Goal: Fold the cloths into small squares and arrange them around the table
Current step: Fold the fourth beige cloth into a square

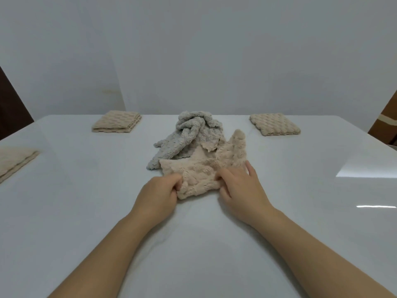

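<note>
Pinching the near edge of the beige cloth (199, 179) with both hands, the person is at the start of a fold, as I judge it. The cloth lies rumpled in the middle of the table (86, 211), its far corners turned up and one lapping onto the grey cloth (189, 136) heaped just behind it. The left hand (159, 191) has its grip clamped on the near left corner, fingers curled round the pile. The right hand (240, 188) pinches the near right side between thumb and forefinger, the other fingers spread over the fabric.

To do this step well, draw the cloth toward the body until it is free of the grey one, then pull the two corners apart so it lies flat before any fold. Smooth the turned-up far corners down. Thick pile like this likely springs back, so press each crease with a flat palm. Match edge to edge, so the piece agrees with the far-left square (117, 121), the far-right square (275, 124) and the left-edge square (15, 162), each set near the table's rim. No square shows along the right side, which looks a fair place for this one.
</note>
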The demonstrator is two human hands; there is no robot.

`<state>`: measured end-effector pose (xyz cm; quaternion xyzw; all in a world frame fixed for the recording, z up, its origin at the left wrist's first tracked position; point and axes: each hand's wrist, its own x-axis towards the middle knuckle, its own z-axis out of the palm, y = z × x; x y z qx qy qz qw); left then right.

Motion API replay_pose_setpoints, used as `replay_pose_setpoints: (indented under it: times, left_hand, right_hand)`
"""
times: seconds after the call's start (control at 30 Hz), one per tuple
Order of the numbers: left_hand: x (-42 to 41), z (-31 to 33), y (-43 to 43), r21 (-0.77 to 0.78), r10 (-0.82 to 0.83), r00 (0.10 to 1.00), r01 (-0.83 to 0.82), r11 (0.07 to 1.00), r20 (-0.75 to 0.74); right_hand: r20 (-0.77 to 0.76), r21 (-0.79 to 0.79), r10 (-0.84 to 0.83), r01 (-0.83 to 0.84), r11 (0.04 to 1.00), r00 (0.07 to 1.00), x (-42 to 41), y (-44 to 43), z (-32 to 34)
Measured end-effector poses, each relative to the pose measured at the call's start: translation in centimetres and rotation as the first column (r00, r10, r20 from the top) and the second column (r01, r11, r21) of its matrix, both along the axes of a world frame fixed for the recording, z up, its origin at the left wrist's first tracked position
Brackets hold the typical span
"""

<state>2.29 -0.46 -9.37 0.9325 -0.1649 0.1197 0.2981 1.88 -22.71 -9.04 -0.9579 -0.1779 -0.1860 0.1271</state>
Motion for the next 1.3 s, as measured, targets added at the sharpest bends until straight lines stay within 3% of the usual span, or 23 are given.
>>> replay_pose_setpoints:
  times: [0.1, 0.17, 0.27, 0.33, 0.5, 0.73, 0.9, 1.03, 1.13, 1.3]
  left_hand:
    - [-0.1, 0.6, 0.4, -0.122, 0.016, 0.998, -0.023, 0.992, -0.059]
    - [-0.6, 0.9, -0.1, -0.094, 0.004, 0.998, -0.009, 0.996, -0.060]
    - [-0.9, 0.3, -1.0, -0.032, -0.003, 0.996, 0.006, 0.999, 0.095]
    - [-0.6, -0.1, -0.7, -0.144, -0.002, 0.993, 0.018, 0.989, 0.114]
    - [-0.3, 0.3, -0.4, -0.306, -0.067, 0.989, 0.104, 0.946, 0.129]
    - [-1.0, 0.5, -0.3, -0.259, -0.217, 0.962, 0.255, 0.932, 0.166]
    - [-1.7, 1.2, -0.2, -0.334, -0.171, 0.977, 0.204, 0.920, 0.126]
    - [-2.3, 1.4, 1.4, -0.382, -0.067, 0.990, 0.110, 0.917, 0.124]
    - [-3.8, 1.6, 3.0, -0.348, -0.085, 0.989, 0.122, 0.930, 0.120]
    - [-6.7, 1.7, 5.0, -0.236, -0.128, 0.990, 0.111, 0.965, -0.060]
  right_hand:
    - [0.076, 0.076, 0.042, -0.048, 0.996, 0.996, 0.0, 0.1, -0.1]
    - [0.145, 0.075, 0.031, -0.042, 0.996, 0.989, -0.1, 0.2, -0.2]
    - [0.184, -0.031, -0.047, 0.053, 0.998, 0.982, 0.2, -0.2, -0.3]
    - [0.127, -0.134, -0.076, 0.093, 0.987, 0.989, 0.2, -0.5, -0.4]
    - [0.095, -0.168, -0.074, 0.089, 0.982, 0.993, 0.2, -0.7, -0.3]
    - [-0.073, -0.173, 0.098, -0.110, 0.979, 0.992, -0.1, -1.5, 0.5]
    - [0.182, -0.164, 0.076, -0.046, 0.985, 0.980, -0.2, -1.9, 1.0]
    - [0.231, -0.189, 0.077, -0.033, 0.981, 0.970, -1.1, -2.7, 2.2]
    - [0.166, -0.255, 0.110, -0.065, 0.965, 0.980, -3.1, -2.7, 3.1]
    - [-0.067, -0.287, 0.102, -0.117, 0.951, 0.993, -7.1, -2.4, 4.4]
